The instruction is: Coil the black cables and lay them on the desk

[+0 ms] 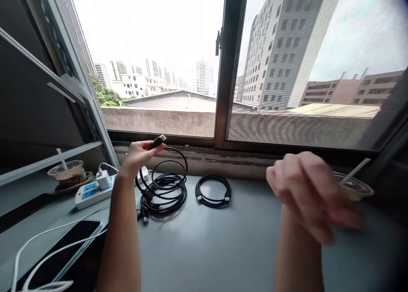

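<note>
My left hand [138,156] is pinched around the black plug of an HDMI cable [158,141], whose metal end points up and to the right. From that plug the black cord hangs in a loop over a pile of coiled black cables [165,193] on the desk. Several connectors stick out among the coils. To the right lies a single neatly coiled black cable [213,203], its two plugs facing the front. My right hand [306,190] is raised over the desk's right side, blurred by motion, with its fingers apart and nothing visible in them.
A white power strip [95,194] with a charger stands at the left, by a drink cup [68,175] with a straw. White cords cross a phone [76,236] at front left. Behind my right hand is another cup [357,185]. A window frame [221,126] borders the grey desk [204,249].
</note>
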Available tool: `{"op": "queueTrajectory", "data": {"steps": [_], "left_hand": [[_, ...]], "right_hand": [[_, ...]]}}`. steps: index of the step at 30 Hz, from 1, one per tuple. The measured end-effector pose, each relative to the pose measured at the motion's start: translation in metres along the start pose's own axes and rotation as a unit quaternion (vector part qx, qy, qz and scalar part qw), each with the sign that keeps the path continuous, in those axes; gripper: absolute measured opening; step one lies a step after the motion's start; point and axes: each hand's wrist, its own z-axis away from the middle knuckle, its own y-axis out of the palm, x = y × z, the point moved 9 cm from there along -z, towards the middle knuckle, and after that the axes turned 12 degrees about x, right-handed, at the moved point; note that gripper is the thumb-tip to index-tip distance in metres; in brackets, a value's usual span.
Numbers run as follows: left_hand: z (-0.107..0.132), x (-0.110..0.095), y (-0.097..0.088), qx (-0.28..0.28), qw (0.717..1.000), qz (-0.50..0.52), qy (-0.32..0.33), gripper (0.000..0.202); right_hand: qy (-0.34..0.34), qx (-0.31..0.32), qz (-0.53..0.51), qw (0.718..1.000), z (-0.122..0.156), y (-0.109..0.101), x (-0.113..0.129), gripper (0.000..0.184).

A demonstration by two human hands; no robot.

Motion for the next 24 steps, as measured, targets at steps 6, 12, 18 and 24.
{"op": "queueTrajectory", "data": {"steps": [6,12,18,24], "left_hand": [[0.017,-0.029,-0.011,-0.109,0.982,0.145,0.056,0.028],[0.026,-0.047,0.008,-0.094,0.983,0.145,0.059,0.024],[0.009,-0.026,0.041,0.007,0.991,0.129,-0.018,0.027],[0.000,-0.006,0.063,0.092,0.963,0.242,-0.071,0.066]], "right_hand": [[0.224,0.012,0.050,0.973,-0.062,-0.010,-0.069,0.042],[0.384,0.101,-0.006,0.918,-0.076,0.029,-0.189,0.112],[0.251,-0.071,0.036,0.965,-0.099,0.002,-0.163,0.090],[0.163,-0.165,0.140,0.962,-0.102,-0.015,-0.113,0.058]]}}
